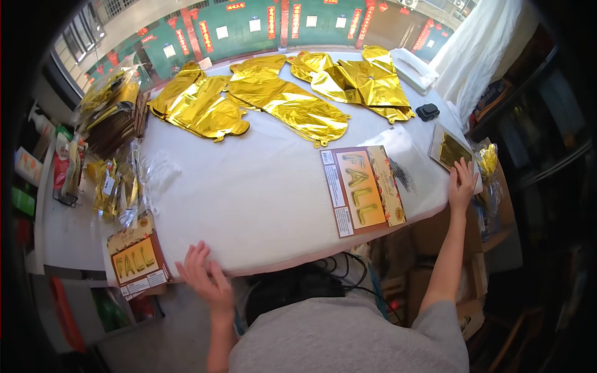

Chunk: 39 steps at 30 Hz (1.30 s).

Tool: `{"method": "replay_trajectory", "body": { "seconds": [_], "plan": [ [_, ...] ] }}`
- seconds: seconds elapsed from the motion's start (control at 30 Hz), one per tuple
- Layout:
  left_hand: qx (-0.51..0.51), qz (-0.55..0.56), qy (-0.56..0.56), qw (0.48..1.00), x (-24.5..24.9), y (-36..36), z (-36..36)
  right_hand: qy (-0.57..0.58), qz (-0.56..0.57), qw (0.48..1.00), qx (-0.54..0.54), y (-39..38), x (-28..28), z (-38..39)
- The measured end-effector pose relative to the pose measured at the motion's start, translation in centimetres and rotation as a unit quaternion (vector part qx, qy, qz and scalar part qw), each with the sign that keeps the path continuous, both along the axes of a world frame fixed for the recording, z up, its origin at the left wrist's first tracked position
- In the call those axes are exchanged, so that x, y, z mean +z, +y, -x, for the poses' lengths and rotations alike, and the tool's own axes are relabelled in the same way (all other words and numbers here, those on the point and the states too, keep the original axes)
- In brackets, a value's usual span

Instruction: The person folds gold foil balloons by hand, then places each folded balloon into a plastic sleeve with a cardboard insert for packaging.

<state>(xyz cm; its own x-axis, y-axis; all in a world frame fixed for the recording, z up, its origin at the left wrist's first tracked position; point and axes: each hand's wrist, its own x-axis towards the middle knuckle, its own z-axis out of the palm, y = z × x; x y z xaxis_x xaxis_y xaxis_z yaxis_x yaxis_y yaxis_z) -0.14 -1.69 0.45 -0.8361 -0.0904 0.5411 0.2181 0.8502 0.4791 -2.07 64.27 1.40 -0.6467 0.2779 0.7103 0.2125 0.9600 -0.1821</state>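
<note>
My left hand (205,276) is at the table's front edge with its fingers spread, holding nothing. Nearby on the left lies a printed FALL package card (137,258). My right hand (461,186) reaches to the table's right side, its outstretched fingertips touching the lower edge of a flat packet (453,149) with a gold foil middle and a pale border. Between the hands, a second FALL card (364,191) lies face up at the front edge, partly over a clear plastic bag (404,152). Flat gold foil balloons (289,102) lie in a row across the back.
The table (249,186) has a white cover. Stacked gold packets (115,115) and bagged foil pieces (115,186) are on the left, beside white string (158,174). A small black object (427,112) sits at the back right. More wrapped gold foil (489,165) hangs off the right side.
</note>
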Motion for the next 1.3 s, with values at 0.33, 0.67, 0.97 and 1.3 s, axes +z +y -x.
{"method": "replay_trajectory", "body": {
  "seconds": [0.33, 0.67, 0.97, 1.3],
  "plan": [
    [-0.448, 0.123, -0.101, 0.880, 5.0, 14.8, 3.1, -0.213, 0.083, 0.920, 0.318, -21.4, 8.5, 4.4],
    [-0.499, 0.145, -0.052, 0.853, 5.2, 17.0, 5.9, -0.339, 0.056, 0.891, 0.296, -23.6, 6.7, 3.9],
    [-0.278, 0.011, -0.171, 0.945, 10.1, 10.7, 19.2, -0.222, 0.072, 0.910, 0.343, -28.7, 9.7, 10.8],
    [-0.288, -0.009, -0.014, 0.957, 4.7, 10.1, 20.5, -0.276, 0.004, 0.960, 0.052, -17.6, 5.6, 26.3]
  ]
}}
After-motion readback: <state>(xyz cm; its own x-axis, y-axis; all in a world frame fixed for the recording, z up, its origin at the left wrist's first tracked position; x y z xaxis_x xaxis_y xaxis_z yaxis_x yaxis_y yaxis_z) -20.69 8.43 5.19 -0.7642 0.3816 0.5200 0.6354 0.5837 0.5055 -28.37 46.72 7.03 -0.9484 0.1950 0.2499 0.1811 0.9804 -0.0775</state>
